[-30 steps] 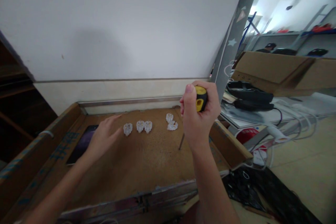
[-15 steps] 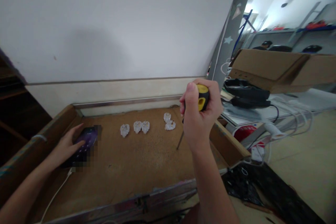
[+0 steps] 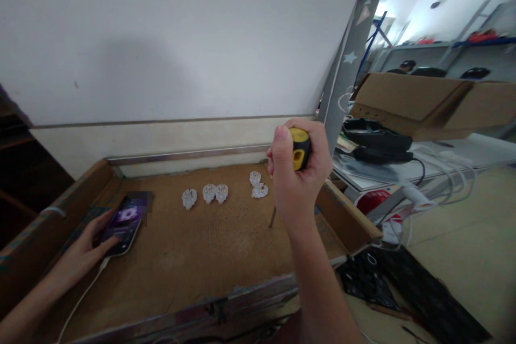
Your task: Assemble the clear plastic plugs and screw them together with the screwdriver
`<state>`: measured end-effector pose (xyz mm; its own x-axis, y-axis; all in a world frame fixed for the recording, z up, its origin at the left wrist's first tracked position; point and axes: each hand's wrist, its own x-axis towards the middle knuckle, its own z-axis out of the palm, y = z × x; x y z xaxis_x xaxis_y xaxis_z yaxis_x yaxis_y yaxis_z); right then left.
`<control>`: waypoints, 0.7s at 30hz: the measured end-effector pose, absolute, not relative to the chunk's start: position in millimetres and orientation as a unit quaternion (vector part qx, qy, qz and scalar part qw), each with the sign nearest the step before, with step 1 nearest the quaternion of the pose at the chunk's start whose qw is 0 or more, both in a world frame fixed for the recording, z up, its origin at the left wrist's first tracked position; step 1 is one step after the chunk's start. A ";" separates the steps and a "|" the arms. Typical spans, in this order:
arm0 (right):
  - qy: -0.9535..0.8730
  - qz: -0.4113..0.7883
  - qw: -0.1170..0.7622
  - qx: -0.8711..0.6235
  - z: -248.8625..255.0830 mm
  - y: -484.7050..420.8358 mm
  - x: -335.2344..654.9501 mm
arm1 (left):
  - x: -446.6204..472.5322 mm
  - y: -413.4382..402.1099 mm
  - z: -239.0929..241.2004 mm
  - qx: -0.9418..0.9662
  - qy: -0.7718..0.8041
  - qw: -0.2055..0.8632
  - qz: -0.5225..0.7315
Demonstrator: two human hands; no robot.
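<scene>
My right hand (image 3: pixel 300 172) is closed around the yellow and black handle of a screwdriver (image 3: pixel 298 157). Its thin metal shaft points down, with the tip at or just above the brown cardboard; contact is unclear. At the left, my left hand (image 3: pixel 89 242) grips a smartphone (image 3: pixel 126 224) by its lower left side, thumb on the lit screen, other fingers partly hidden. A white cable (image 3: pixel 83 295) runs from the phone's lower end. Between the hands lie several clear plastic plug parts with metal pins: a single one (image 3: pixel 189 199), a touching pair (image 3: pixel 215 193) and another pair (image 3: pixel 259 189) near the screwdriver.
A shallow cardboard-lined tray (image 3: pixel 209 258) with raised sides holds these things, against a white wall (image 3: pixel 181 37). To the right stand a table with a black pouch (image 3: pixel 379 142), cables and an open cardboard box (image 3: pixel 411 97). Black plastic bags (image 3: pixel 368 279) lie lower right.
My left thumb has come down onto the phone's screen, and the phone's screen now faces me more. The right hand and screwdriver have shifted slightly left in view; the plug parts stay put.
</scene>
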<state>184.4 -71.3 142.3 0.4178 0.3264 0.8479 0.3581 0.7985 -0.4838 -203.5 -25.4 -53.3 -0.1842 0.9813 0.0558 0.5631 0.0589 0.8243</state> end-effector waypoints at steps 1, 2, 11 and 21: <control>-0.543 -0.012 0.778 -0.316 142.3 -71.7 183.0 | -204.8 -25.2 -55.8 0.582 0.671 0.270 0.373; -0.546 -0.015 0.776 -0.316 142.3 -72.2 181.8 | -205.6 -25.3 -58.0 0.588 0.669 0.262 0.371; -0.553 -0.018 0.770 -0.317 141.4 -73.1 181.5 | -177.8 -38.0 -27.7 0.515 0.725 0.213 0.406; -0.543 -0.023 0.770 -0.336 139.8 -72.2 183.2 | 31.2 3.7 12.2 0.846 0.391 0.074 0.355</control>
